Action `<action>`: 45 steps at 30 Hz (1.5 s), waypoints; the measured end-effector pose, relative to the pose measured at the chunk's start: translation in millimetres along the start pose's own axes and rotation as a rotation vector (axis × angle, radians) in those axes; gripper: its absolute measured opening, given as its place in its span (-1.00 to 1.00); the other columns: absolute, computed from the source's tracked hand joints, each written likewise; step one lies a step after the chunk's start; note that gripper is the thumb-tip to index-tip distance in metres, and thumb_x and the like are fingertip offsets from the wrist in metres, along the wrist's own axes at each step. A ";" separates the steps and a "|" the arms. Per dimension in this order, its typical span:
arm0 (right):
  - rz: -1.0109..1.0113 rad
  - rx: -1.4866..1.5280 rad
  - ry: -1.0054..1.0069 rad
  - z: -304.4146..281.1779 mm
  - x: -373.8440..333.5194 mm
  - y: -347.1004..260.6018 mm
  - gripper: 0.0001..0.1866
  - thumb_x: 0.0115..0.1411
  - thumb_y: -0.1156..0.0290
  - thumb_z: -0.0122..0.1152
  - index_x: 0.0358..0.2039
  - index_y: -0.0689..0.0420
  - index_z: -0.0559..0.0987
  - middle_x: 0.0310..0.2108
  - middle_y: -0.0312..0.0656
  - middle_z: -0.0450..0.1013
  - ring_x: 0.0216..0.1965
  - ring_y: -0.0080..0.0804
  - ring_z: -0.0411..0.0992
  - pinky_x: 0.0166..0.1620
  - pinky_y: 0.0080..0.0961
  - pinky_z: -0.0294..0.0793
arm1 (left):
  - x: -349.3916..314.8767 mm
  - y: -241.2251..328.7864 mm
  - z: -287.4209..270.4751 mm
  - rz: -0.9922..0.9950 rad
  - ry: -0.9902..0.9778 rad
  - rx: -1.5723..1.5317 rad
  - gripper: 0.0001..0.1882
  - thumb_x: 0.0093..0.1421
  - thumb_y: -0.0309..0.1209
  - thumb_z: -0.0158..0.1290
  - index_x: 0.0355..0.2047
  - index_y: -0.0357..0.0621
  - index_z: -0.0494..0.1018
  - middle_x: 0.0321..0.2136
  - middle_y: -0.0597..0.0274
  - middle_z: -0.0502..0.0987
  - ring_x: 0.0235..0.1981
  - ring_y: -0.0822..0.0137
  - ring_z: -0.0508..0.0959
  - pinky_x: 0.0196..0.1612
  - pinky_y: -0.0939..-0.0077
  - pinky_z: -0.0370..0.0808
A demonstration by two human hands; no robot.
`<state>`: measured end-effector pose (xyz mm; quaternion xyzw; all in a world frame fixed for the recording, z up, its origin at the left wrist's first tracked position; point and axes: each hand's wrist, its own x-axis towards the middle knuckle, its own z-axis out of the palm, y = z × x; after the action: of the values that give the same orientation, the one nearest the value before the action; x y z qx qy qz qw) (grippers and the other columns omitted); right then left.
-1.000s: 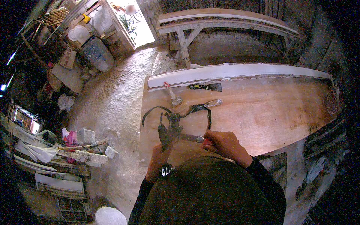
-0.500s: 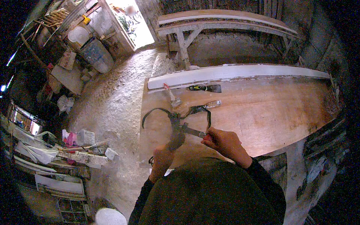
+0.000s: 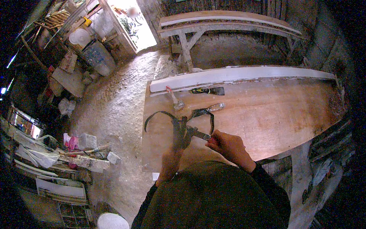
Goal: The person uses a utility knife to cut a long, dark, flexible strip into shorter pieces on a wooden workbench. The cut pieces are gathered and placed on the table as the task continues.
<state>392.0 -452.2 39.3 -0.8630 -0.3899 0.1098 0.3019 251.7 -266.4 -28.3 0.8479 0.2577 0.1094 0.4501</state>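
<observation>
My right hand (image 3: 228, 145) is closed round the red handle (image 3: 212, 141) of a flat-bladed tool. Its grey blade (image 3: 200, 134) points left, toward the dark object by my other hand. My left hand (image 3: 174, 152) is in front of me, fingers in deep shadow, closed at a dark, bulky object (image 3: 185, 134) whose kind I cannot make out. Black straps (image 3: 163, 113) curve out from it to both sides over a plywood board (image 3: 259, 114). Beyond it lie a paintbrush (image 3: 177, 102), a putty knife (image 3: 207, 91) and a tool with a pale handle (image 3: 216, 107).
A long white strip (image 3: 236, 74) runs along the board's far edge. Behind it stands a wooden bench (image 3: 232, 26). Rough floor (image 3: 114, 99) lies to the left, with stacked wood and scraps (image 3: 76, 164) beside it. A white bucket (image 3: 113, 221) is at the lower left.
My left hand has moved forward and slightly right, up along the dark object. The right hand and its tool have barely shifted.
</observation>
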 end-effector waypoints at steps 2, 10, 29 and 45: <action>-0.016 0.020 0.018 0.9 -0.4 1.4 -0.71 -0.02 0.09 0.10 -0.48 0.05 0.38 -0.61 -0.21 0.42 -0.59 -0.21 0.40 -0.58 -0.37 0.33 | 0.6 3.9 3.1 -0.068 0.014 -0.030 -0.60 0.09 -0.11 -0.12 -0.22 -0.19 0.32 -0.46 -0.08 0.44 -0.41 -0.04 0.45 -0.43 0.26 0.36; -0.002 0.011 0.038 5.2 -0.4 4.7 -0.71 -0.02 0.11 0.12 -0.47 0.06 0.37 -0.60 -0.22 0.42 -0.57 -0.25 0.41 -0.56 -0.43 0.33 | -0.7 19.6 -0.1 -0.096 -0.019 -0.046 -0.57 0.11 -0.11 -0.14 -0.23 -0.26 0.31 -0.46 -0.10 0.44 -0.42 -0.04 0.45 -0.42 0.23 0.34; -0.002 0.053 0.049 20.5 15.2 5.9 -0.74 -0.01 0.17 0.11 -0.44 0.06 0.34 -0.56 -0.22 0.42 -0.51 -0.21 0.41 -0.52 -0.37 0.34 | 7.9 4.3 17.8 0.296 -0.102 0.445 -0.73 0.03 -0.20 -0.03 -0.26 0.02 0.33 -0.64 0.07 0.43 -0.64 0.02 0.44 -0.65 0.20 0.32; -0.088 -0.022 0.097 34.1 7.1 34.9 -0.73 -0.07 0.13 0.16 -0.49 0.04 0.40 -0.60 -0.23 0.41 -0.53 -0.25 0.42 -0.53 -0.38 0.34 | -5.8 22.9 -11.0 0.090 -0.307 0.150 -0.73 0.08 -0.36 -0.10 -0.16 0.02 0.33 -0.48 -0.05 0.45 -0.42 -0.02 0.47 -0.42 0.30 0.39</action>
<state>403.4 -450.0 -8.6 -0.8528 -0.4133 0.0500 0.3152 250.0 -272.4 -3.0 0.8965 0.1552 -0.0206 0.4144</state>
